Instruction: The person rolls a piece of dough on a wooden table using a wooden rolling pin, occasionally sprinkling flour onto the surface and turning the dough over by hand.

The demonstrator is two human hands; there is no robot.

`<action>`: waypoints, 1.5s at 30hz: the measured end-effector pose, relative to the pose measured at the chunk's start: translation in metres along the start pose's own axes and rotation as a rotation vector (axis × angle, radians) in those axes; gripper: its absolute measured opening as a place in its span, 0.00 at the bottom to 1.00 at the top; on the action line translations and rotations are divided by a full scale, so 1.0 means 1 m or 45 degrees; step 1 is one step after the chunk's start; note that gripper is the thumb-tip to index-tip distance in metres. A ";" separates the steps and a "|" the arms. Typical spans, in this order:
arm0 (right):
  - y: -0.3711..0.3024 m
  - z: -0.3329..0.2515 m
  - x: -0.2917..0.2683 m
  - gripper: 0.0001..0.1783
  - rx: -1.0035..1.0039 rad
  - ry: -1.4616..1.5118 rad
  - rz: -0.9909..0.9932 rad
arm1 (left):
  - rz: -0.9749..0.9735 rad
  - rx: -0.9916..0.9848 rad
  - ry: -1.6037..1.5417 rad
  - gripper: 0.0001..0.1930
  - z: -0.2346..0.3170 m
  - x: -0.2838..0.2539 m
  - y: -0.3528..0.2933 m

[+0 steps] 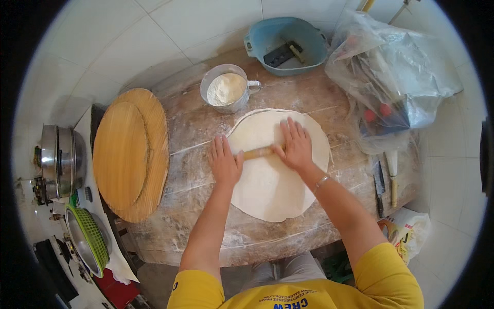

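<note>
A large round sheet of dough [272, 188] lies flat on the floury wooden table, and a thin wooden rolling pin [257, 153] rests across it. My left hand [225, 164] lies over the pin's left end, at the dough's left edge, with its fingers stretched forward. Over the pin's right end, my right hand [295, 147] lies on the dough side with its fingers extended and slightly spread. Both palms hide the pin's ends; only its middle shows between the thumbs. A metal cup [232, 107] with a handle, holding pale flour [225, 89], stands just beyond the dough.
Two round wooden boards [119, 154] lie stacked at the left of the table [190, 226]. A blue-grey basin [252, 47] stands at the back. At right are a plastic-covered bundle [396, 77], a knife [379, 188] and a wooden-handled tool [393, 188]. Metal pots [63, 160] and a green colander [87, 237] are farther left.
</note>
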State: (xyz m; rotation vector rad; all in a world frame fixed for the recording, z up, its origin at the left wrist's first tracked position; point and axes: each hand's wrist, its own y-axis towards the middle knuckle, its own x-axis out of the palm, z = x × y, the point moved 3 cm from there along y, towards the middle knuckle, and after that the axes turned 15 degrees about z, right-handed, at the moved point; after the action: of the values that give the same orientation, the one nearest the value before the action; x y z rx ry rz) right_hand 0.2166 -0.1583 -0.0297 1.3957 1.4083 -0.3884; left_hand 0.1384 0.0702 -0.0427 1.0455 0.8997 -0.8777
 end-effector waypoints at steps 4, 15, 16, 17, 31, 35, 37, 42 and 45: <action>-0.081 -0.002 -0.052 0.33 -0.094 0.109 -0.110 | -0.123 0.193 -0.088 0.38 0.013 -0.044 -0.093; -0.063 -0.008 -0.035 0.38 -0.075 -0.036 -0.258 | -0.109 0.030 -0.009 0.38 0.020 -0.034 -0.087; -0.035 -0.009 -0.027 0.39 -0.029 -0.026 -0.174 | -0.101 -0.011 0.026 0.39 0.017 -0.024 -0.059; -0.014 -0.009 -0.015 0.39 -0.021 -0.022 -0.058 | -0.058 -0.081 0.074 0.38 0.015 -0.021 -0.039; -0.159 -0.020 -0.082 0.42 -0.172 0.059 -0.504 | -0.279 0.249 -0.108 0.40 0.010 -0.067 -0.143; -0.086 -0.013 -0.053 0.41 -0.158 0.018 -0.307 | -0.211 0.167 -0.028 0.37 0.006 -0.037 -0.089; -0.027 -0.003 -0.021 0.42 -0.109 0.035 -0.140 | -0.054 0.012 0.044 0.35 0.005 -0.013 -0.038; 0.076 0.007 0.039 0.39 0.011 0.034 0.107 | 0.243 -0.426 0.057 0.36 -0.010 0.012 0.061; 0.085 0.002 0.042 0.38 0.013 0.049 0.078 | 0.259 -0.457 0.069 0.36 -0.013 0.012 0.064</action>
State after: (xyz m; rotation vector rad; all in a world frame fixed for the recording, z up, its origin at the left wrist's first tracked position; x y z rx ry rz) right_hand 0.3014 -0.1160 -0.0285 1.4577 1.3933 -0.3311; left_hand 0.1985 0.0968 -0.0362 0.8333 0.9373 -0.4969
